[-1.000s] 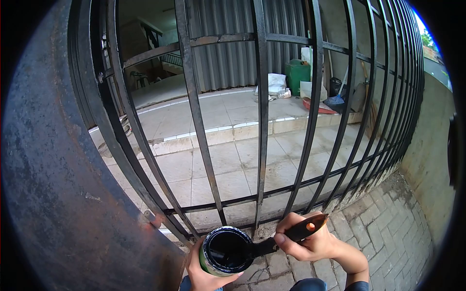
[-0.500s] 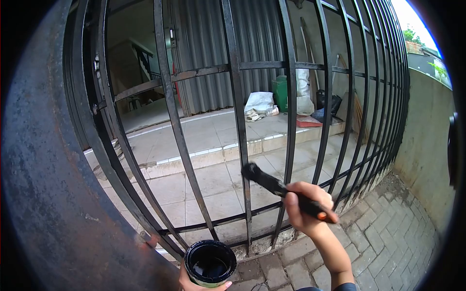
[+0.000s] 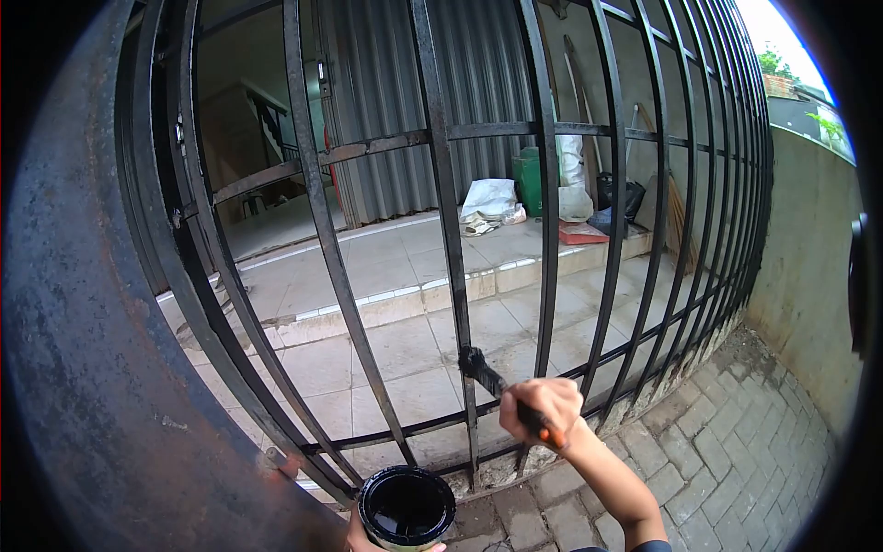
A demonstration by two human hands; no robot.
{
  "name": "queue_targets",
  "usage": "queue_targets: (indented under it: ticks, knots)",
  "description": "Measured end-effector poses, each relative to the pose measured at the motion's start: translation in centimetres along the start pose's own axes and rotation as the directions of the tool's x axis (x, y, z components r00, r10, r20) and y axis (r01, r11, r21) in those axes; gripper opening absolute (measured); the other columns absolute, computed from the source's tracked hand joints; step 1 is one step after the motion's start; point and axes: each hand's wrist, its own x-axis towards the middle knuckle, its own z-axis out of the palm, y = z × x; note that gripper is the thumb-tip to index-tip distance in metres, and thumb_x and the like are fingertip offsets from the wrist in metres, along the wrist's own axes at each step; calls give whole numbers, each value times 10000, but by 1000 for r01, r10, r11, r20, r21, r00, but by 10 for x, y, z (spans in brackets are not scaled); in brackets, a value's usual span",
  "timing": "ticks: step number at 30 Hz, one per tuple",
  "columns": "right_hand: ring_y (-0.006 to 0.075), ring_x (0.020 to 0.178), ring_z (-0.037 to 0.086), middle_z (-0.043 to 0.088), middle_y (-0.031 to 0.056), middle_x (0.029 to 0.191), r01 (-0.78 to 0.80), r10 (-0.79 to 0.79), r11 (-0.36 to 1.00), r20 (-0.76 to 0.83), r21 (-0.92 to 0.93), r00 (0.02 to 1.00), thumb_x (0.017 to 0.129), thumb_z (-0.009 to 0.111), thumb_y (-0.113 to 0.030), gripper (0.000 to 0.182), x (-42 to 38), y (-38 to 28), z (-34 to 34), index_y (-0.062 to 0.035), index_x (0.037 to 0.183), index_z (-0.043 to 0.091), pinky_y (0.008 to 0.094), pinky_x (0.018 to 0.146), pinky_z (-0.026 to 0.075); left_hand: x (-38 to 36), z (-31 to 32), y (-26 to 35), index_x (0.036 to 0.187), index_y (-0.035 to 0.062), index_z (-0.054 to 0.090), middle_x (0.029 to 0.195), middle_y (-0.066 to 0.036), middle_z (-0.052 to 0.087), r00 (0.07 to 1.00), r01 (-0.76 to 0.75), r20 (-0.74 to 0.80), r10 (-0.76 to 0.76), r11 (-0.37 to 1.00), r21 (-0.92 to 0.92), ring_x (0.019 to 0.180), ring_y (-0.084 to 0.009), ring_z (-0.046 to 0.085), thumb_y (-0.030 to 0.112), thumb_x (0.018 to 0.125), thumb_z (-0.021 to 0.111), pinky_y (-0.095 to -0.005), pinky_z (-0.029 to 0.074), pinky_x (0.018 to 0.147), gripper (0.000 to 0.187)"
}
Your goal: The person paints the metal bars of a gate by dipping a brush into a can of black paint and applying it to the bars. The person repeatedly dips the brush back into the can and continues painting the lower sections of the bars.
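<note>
Lower now, the brush (image 3: pixel 491 378) the right hand (image 3: pixel 547 410) pinches seems to paint the bar (image 3: pixel 454 258), next needing steady strokes; the left hand (image 3: pixel 359 534) hugs a can (image 3: pixel 409 540).

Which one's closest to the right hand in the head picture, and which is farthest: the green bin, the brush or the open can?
From the right hand:
1. Brush: in its grip.
2. Open can: lower left, in the left hand.
3. Green bin: farthest, beyond the bars.
</note>
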Motion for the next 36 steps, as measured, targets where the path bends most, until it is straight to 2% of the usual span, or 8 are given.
queue_targets:
  ticks: [8,9,13,14,23,27,33,36]
  knots:
    - [158,457,570,597,61,620,57,-84,991,-240,-121,967,705,648,59,149,96,29,4,-11,808,566,251,445,456,3,4,5,1244,-16,449,1131,-140,584,1000,-4,15,5,999,-54,1022,-238,584,180,489,880,-363,460,904,891]
    - [154,471,582,604,64,624,51,-60,998,-303,-37,951,705,642,71,154,99,30,5,-2,815,562,244,459,470,3,4,5,1241,-16,452,1128,-139,586,1000,-4,16,5,998,-58,1018,-236,586,178,490,879,-362,461,901,886]
    - [168,485,599,636,44,665,36,-41,999,-205,-31,978,758,642,-29,106,63,29,15,-55,825,564,262,477,475,3,4,5,1229,-20,463,1116,-137,593,1000,-4,16,5,997,-72,1004,-231,593,171,493,876,-358,469,892,865]
    - [156,460,586,630,40,649,89,-102,992,-154,-92,983,715,630,23,137,55,27,14,-46,804,554,247,461,470,3,3,5,1226,-21,466,1112,-136,595,1000,-4,16,5,997,-75,1001,-230,595,169,494,876,-357,471,889,860]
    - [145,391,506,504,19,528,-169,160,982,109,85,981,719,666,12,169,-2,1,-6,-47,749,510,271,365,390,0,4,10,1199,-29,492,1084,-130,611,999,-18,27,22,993,-118,970,-219,611,152,502,870,-348,488,868,814]
    - [149,389,516,517,26,524,-124,129,991,-110,49,986,773,666,-34,137,55,17,2,-61,754,533,280,367,395,-2,6,13,1185,-34,501,1067,-124,618,1000,0,22,3,991,-131,952,-211,618,144,502,865,-342,495,858,795]
    - [165,481,577,573,55,630,25,-24,1000,-435,-4,900,716,675,40,146,122,35,10,-22,775,557,250,446,448,-6,3,7,1162,-46,510,1043,-121,624,1000,26,-13,-28,995,-98,927,-199,622,160,495,864,-336,498,853,783]
    - [160,500,590,590,56,654,58,-84,995,-366,-83,927,684,668,59,168,101,35,16,-20,770,547,248,458,457,-6,0,8,1157,-46,515,1042,-122,625,1000,19,-13,-20,996,-83,927,-199,623,162,494,864,-338,498,855,778]
